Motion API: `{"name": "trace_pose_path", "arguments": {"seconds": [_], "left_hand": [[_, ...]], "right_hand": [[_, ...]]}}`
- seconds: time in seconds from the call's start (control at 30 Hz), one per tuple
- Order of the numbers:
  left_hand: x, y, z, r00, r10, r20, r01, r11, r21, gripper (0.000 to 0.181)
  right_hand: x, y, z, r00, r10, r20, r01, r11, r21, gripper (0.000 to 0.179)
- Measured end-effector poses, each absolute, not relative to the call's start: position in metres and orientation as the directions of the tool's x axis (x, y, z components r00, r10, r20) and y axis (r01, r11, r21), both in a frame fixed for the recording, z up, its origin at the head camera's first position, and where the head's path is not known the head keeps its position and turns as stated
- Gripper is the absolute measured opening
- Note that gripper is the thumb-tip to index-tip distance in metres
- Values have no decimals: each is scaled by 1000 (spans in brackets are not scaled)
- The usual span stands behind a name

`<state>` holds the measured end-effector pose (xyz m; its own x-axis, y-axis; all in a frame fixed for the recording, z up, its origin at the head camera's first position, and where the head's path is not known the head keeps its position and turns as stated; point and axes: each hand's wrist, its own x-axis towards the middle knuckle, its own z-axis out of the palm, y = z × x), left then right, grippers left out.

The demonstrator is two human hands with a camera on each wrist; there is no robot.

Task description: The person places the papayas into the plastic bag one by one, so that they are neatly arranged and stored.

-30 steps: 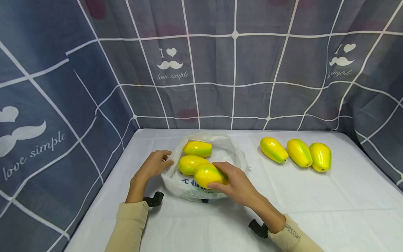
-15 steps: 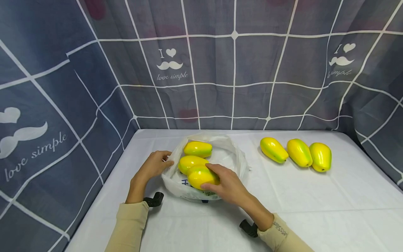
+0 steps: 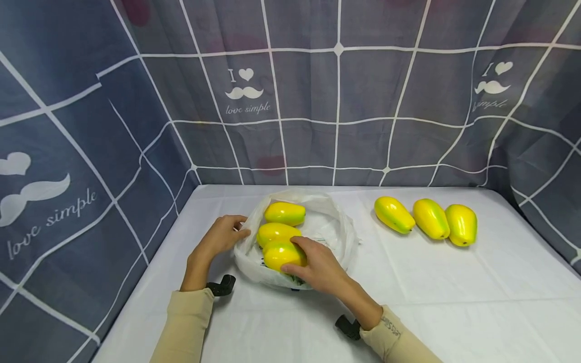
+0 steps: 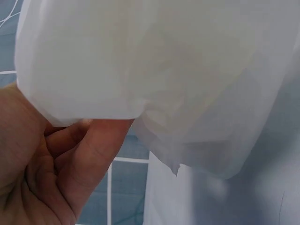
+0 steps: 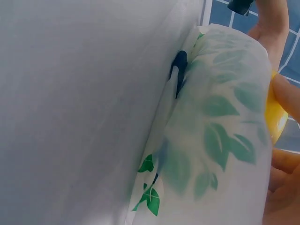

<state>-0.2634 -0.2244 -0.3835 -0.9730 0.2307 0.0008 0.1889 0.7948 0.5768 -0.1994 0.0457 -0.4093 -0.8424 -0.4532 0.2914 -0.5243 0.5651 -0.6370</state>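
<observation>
A white plastic bag (image 3: pixel 341 222) lies with its mouth spread wide, green leaf prints on its side in the right wrist view. Two yellow-green papayas rest inside: one at the back (image 3: pixel 284 214), one in the middle (image 3: pixel 278 234). My right hand (image 3: pixel 317 264) grips a third papaya (image 3: pixel 283 255) low in the bag's front part, against the middle one. At the bag's left rim, my left hand (image 3: pixel 221 235) pinches the plastic; the left wrist view shows its fingers (image 4: pixel 96 157) partly covered by the film.
Three more papayas lie in a row at the right on the white tablecloth (image 3: pixel 431 282): left (image 3: pixel 394 215), middle (image 3: pixel 430 219) and right (image 3: pixel 461 225). A dark checked curtain (image 3: pixel 308 101) stands behind and on both sides.
My right hand has moved left with its papaya, from the bag's front middle to beside the middle papaya. My left hand has stayed at the rim.
</observation>
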Motion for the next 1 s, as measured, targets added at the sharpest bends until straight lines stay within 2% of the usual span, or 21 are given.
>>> {"name": "trace_pose_path", "arguments": {"seconds": [0.53, 1.0], "left_hand": [[-265, -224, -387, -965, 260, 27, 228, 789, 570, 34], [-263, -223, -387, -969, 246, 18, 211, 789, 576, 35]], "right_hand": [[-204, 33, -413, -834, -476, 280, -536, 577, -616, 62], [-207, 24, -416, -844, -469, 259, -517, 586, -624, 63]]}}
